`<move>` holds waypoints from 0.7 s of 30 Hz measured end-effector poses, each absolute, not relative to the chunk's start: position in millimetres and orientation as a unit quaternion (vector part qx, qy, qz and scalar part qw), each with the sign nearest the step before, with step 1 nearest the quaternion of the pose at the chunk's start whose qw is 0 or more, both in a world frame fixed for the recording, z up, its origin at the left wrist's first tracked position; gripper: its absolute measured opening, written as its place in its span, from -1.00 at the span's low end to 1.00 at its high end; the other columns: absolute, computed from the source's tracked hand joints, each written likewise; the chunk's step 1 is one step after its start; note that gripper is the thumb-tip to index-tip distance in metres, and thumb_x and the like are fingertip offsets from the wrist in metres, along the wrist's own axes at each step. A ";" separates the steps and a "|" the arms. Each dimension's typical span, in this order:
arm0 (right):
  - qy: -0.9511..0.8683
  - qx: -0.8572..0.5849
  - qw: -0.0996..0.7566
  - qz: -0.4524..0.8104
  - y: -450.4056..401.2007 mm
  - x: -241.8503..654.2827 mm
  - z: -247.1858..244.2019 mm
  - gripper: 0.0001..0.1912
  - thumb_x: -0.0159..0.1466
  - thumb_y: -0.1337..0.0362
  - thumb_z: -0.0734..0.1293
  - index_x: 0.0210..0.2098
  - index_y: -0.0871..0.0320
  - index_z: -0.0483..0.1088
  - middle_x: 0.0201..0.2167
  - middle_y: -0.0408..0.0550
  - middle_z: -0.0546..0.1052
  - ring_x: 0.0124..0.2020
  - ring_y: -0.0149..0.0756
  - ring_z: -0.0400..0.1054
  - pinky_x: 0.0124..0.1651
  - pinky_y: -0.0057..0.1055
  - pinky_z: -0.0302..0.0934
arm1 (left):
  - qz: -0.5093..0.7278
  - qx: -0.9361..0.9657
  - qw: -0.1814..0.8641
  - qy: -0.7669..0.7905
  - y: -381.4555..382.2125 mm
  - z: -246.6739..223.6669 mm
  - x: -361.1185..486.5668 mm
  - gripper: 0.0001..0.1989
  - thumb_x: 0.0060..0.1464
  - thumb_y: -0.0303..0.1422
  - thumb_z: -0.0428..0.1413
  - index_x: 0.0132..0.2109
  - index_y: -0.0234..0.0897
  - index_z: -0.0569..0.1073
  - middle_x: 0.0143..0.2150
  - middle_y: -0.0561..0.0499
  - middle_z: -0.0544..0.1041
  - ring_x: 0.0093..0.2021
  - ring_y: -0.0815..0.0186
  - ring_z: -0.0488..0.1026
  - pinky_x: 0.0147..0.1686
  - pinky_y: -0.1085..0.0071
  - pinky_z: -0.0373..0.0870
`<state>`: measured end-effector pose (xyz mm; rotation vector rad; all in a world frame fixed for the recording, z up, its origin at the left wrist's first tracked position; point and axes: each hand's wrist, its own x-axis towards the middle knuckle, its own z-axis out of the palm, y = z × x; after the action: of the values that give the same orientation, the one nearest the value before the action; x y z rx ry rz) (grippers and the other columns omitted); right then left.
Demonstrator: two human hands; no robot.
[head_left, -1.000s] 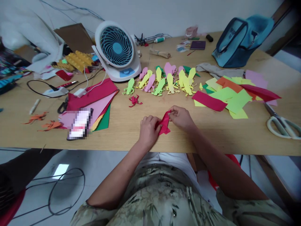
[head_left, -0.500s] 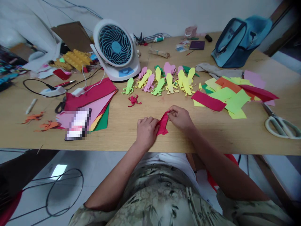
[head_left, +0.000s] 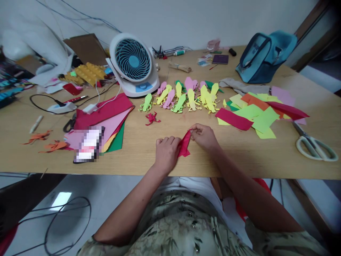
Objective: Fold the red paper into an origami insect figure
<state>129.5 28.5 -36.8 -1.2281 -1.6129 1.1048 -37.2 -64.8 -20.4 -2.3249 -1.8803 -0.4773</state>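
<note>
A folded red paper (head_left: 184,146) lies slanted on the wooden table near its front edge, between my hands. My left hand (head_left: 167,152) is closed on the paper's left side, with the fingers curled. At the paper's upper tip, my right hand (head_left: 204,137) pinches it between thumb and fingertips. Beyond my hands sits a small folded red paper figure (head_left: 152,118). Several yellow, green and pink folded paper figures (head_left: 191,99) stand in a cluster behind it.
A fan (head_left: 133,64) stands at the back left. On the left are a phone (head_left: 90,145), coloured sheets (head_left: 116,138) and orange figures (head_left: 55,146). Paper pieces (head_left: 249,113), scissors (head_left: 314,144) and a blue bag (head_left: 266,57) occupy the right.
The view has shifted, so the table's things sit slightly lower in the picture. Both hands keep hold of the red paper, with little change in their pose.
</note>
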 end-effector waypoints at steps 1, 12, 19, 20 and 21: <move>-0.639 -0.486 0.405 0.438 28.9 129.7 -37.0 -0.88 0.09 0.26 0.27 -0.39 0.11 0.43 -0.57 -0.20 0.48 -0.53 -0.37 0.37 -0.40 -0.44 0.22 | -0.158 -0.768 0.060 -0.618 -64.9 -20.6 -37.1 -0.88 0.32 -0.36 0.06 -0.04 -0.18 0.46 -0.18 -0.03 0.57 -0.14 0.15 0.44 -0.19 0.20 0.13; -0.592 -0.456 0.440 0.498 27.4 124.6 -34.5 -0.79 0.04 0.12 0.38 -0.42 0.11 0.39 -0.55 -0.18 0.47 -0.52 -0.38 0.39 -0.40 -0.42 0.33 | -0.118 -0.811 0.095 -0.566 -67.4 -21.4 -38.1 -0.84 0.32 -0.41 0.03 0.00 -0.24 0.44 -0.16 -0.09 0.52 -0.14 0.13 0.39 -0.20 0.22 0.24; -0.570 -0.434 0.452 0.531 26.7 123.0 -35.9 -0.77 0.03 0.13 0.42 -0.40 0.14 0.43 -0.54 -0.17 0.50 -0.52 -0.38 0.42 -0.37 -0.42 0.35 | -0.078 -0.831 0.108 -0.540 -70.1 -18.6 -39.7 -0.80 0.33 -0.43 0.00 0.05 -0.29 0.42 -0.14 -0.10 0.52 -0.15 0.12 0.39 -0.22 0.22 0.29; -0.572 -0.434 0.450 0.532 27.1 123.2 -36.0 -0.77 0.03 0.13 0.42 -0.40 0.14 0.43 -0.54 -0.17 0.50 -0.51 -0.38 0.43 -0.37 -0.42 0.35 | -0.078 -0.832 0.111 -0.538 -70.0 -18.8 -39.8 -0.78 0.33 -0.43 0.00 0.07 -0.30 0.41 -0.13 -0.10 0.52 -0.14 0.13 0.39 -0.22 0.22 0.29; -0.575 -0.434 0.446 0.531 27.5 123.6 -35.9 -0.76 0.04 0.12 0.42 -0.39 0.14 0.43 -0.54 -0.16 0.50 -0.51 -0.37 0.43 -0.37 -0.42 0.35 | -0.077 -0.832 0.114 -0.538 -69.9 -19.0 -39.9 -0.76 0.33 -0.43 0.00 0.10 -0.30 0.40 -0.13 -0.10 0.53 -0.14 0.13 0.40 -0.22 0.22 0.29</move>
<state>123.6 27.5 -35.9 -1.0756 -1.4236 1.3162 -39.9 -69.9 -19.0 -2.4394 -1.5775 -0.2246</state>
